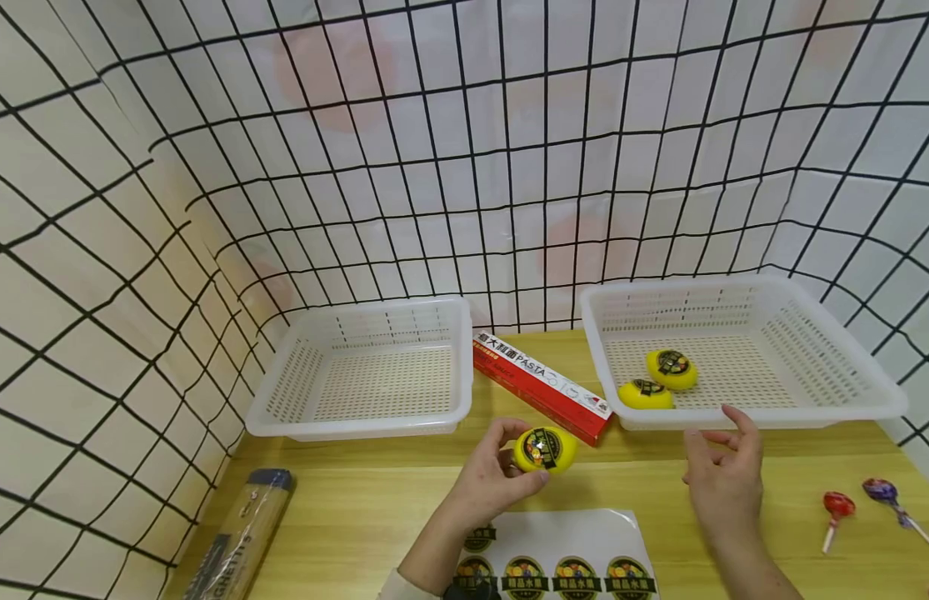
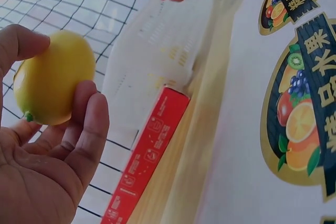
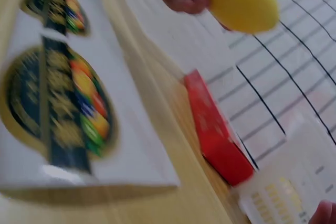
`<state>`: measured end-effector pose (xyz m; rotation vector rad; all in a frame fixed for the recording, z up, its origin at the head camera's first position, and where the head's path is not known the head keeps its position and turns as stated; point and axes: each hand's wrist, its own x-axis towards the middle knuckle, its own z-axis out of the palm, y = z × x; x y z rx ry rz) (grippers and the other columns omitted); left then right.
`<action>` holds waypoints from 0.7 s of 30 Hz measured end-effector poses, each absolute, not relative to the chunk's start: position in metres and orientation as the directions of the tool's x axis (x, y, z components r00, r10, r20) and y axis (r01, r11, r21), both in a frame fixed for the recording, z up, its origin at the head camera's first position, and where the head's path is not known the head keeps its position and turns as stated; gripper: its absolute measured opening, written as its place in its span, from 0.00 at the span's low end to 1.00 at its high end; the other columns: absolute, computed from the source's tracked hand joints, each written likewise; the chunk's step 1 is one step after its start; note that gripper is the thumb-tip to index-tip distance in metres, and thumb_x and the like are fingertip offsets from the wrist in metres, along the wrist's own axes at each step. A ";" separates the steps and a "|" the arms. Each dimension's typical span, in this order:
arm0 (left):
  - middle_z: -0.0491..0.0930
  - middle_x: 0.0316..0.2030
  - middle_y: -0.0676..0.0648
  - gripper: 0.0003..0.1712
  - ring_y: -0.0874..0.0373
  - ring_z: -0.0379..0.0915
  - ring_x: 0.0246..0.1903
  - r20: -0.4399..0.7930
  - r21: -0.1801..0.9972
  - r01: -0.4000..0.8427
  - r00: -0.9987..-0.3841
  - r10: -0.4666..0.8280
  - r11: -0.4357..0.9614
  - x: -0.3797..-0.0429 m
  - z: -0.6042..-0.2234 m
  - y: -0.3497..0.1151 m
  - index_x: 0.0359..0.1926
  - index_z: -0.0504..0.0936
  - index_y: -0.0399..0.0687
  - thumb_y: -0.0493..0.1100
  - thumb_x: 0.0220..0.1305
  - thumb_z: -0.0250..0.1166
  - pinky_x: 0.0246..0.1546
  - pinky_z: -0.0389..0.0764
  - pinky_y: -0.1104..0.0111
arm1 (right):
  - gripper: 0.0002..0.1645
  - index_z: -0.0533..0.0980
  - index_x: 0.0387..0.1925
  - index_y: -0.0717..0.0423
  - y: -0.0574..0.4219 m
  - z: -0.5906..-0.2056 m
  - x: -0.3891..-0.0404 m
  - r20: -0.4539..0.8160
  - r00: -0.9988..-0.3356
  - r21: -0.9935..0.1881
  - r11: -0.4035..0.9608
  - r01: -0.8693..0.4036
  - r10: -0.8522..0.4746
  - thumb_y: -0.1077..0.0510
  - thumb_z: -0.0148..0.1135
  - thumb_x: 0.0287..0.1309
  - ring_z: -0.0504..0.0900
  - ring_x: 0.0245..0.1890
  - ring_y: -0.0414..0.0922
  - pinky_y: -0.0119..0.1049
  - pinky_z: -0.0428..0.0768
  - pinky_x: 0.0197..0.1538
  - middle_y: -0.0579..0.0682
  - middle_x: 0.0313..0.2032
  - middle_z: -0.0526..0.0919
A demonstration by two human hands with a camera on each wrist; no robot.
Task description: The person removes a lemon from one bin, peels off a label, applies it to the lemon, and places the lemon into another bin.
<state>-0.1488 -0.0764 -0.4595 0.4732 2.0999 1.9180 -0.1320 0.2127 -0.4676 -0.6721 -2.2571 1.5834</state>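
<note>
My left hand [image 1: 485,477] grips a yellow lemon [image 1: 565,448] between thumb and fingers, above the table. A dark round label with fruit pictures sits on its top in the head view; the left wrist view shows a small green tip on the lemon [image 2: 63,77]. Holding nothing, my right hand [image 1: 726,483] hovers by the front rim of the right basket [image 1: 764,419], index finger reaching forward. Two labelled lemons, one behind [image 1: 674,377] and one in front [image 1: 646,398], lie in that basket's left part. Below my hands is a white sheet of the same labels [image 1: 569,533].
A red and white pasta box [image 1: 542,387] lies slantwise between the right basket and a white left basket [image 1: 359,428]. At the left edge is a spaghetti pack [image 1: 247,533]. Red [image 1: 837,504] and purple [image 1: 880,490] lollipops lie at right. Black wire mesh stands behind.
</note>
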 end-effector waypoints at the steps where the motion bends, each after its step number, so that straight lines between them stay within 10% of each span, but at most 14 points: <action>1: 0.73 0.59 0.44 0.33 0.59 0.80 0.42 0.028 0.995 0.066 -0.915 0.402 0.081 -0.149 -0.460 -0.077 0.63 0.68 0.49 0.39 0.57 0.71 0.40 0.81 0.73 | 0.37 0.53 0.77 0.34 0.218 -0.469 -0.134 -0.026 -0.842 -0.936 0.283 0.210 0.538 0.42 0.54 0.72 0.77 0.22 0.35 0.32 0.76 0.23 0.37 0.45 0.68; 21: 0.71 0.58 0.44 0.35 0.61 0.80 0.37 0.041 0.988 0.097 -0.919 0.393 0.124 -0.154 -0.457 -0.069 0.66 0.71 0.55 0.42 0.59 0.73 0.35 0.81 0.74 | 0.38 0.54 0.77 0.43 0.246 -0.474 -0.155 -0.008 -0.821 -0.937 0.282 0.205 0.571 0.43 0.53 0.72 0.72 0.27 0.31 0.28 0.78 0.23 0.45 0.46 0.65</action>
